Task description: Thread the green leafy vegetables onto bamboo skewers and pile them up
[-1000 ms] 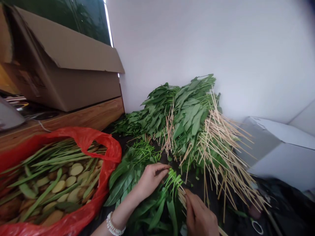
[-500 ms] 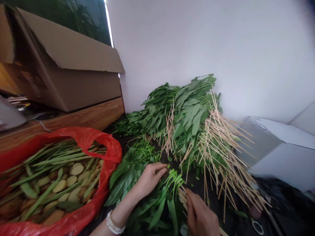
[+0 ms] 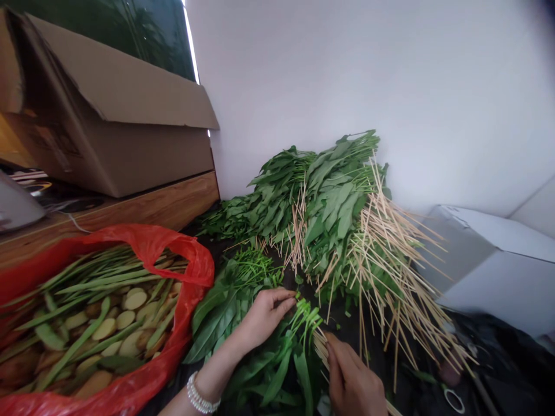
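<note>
My left hand [image 3: 264, 320], with a white beaded bracelet on its wrist, is closed in a pinch around a small green stem end at its fingertips. Close beside it is a bunch of cut leafy green stems [image 3: 307, 316], their leaves hanging down toward me. My right hand [image 3: 353, 375] is wrapped round thin bamboo skewers [image 3: 321, 349], whose ends stick out to the left by the bunch. Whether a skewer passes through these stems is hard to make out. Loose leafy greens [image 3: 221, 306] lie left of and under my left hand.
Skewered leafy greens [image 3: 342, 202] are piled against the white wall, their bamboo sticks [image 3: 390, 271] pointing right. A red plastic bag [image 3: 202, 271] of green beans and cut potatoes [image 3: 125, 319] stands at left. Behind it is a cardboard box [image 3: 151, 156]; a white box [image 3: 503, 277] is at right.
Almost nothing differs. Both hands keep their hold, and the bunch of stems between them has shifted very slightly to the left.
</note>
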The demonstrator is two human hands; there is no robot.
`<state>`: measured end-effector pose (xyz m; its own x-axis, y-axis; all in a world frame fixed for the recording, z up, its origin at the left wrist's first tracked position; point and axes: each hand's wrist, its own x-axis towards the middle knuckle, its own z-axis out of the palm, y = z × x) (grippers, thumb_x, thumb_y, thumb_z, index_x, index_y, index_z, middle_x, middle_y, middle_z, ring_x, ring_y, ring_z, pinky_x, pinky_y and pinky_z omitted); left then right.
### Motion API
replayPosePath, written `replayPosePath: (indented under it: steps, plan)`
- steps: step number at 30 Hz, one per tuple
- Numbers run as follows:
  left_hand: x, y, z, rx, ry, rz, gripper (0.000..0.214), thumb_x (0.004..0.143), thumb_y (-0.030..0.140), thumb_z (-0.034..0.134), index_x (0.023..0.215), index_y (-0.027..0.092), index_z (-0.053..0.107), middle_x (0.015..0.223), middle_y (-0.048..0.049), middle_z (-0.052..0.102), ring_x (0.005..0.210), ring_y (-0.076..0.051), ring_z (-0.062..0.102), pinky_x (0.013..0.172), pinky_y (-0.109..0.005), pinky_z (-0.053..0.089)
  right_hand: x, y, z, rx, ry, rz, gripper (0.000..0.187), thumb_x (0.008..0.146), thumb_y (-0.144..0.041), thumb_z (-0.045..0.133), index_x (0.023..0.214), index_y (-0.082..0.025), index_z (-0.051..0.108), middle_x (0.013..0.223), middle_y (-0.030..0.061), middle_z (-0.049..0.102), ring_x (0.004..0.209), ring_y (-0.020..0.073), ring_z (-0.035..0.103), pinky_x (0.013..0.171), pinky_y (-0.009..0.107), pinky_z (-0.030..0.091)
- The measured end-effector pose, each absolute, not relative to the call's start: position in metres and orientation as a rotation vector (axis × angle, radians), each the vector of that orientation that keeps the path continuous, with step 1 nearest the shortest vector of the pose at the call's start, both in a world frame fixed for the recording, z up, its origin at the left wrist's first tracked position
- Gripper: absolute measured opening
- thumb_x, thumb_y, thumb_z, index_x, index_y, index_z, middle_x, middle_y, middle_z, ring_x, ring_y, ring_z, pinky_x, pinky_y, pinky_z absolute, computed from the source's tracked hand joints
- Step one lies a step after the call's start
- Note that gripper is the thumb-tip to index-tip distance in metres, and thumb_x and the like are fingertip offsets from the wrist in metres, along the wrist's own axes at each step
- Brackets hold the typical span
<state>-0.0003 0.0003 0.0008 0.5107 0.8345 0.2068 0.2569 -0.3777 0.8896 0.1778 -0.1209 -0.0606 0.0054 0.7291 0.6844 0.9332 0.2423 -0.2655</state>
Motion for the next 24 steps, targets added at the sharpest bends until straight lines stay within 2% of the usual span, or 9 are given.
replayPosePath:
  steps: [16,20,24]
  plan:
    - [0.0,-0.004,0.0,2.336,1.008,0.811,0.029,0.094,0.025,0.043,0.105,0.019,0.069,0.093,-0.0079,0.069,0.086,-0.02,0.064,0.079,-0.028,0.046,0.175,-0.121,-0.041,-1.592,-1.877,-0.462,0.043,0.097,-0.023,0.024,0.098,-0.012,0.066,0.071,0.0082,0.07,0.062,0.0175,0.07,0.052,0.02,0.054]
    - [-0.001,-0.01,0.008,2.386,0.984,0.746,0.031,0.095,0.022,0.039,0.107,0.018,0.067,0.092,-0.0083,0.068,0.085,-0.02,0.062,0.077,-0.029,0.046,0.175,-0.121,-0.046,-1.588,-1.873,-0.457,0.042,0.097,-0.021,0.025,0.097,-0.012,0.066,0.072,0.0085,0.07,0.064,0.0176,0.071,0.055,0.02,0.055]
    - [-0.004,-0.01,0.016,2.359,0.915,0.783,0.03,0.094,0.025,0.042,0.107,0.02,0.069,0.09,-0.0074,0.069,0.092,-0.022,0.058,0.084,-0.033,0.043,0.175,-0.121,-0.052,-1.592,-1.804,-0.407,0.041,0.097,-0.024,0.026,0.099,-0.015,0.066,0.076,0.0088,0.071,0.069,0.0184,0.071,0.059,0.021,0.056]
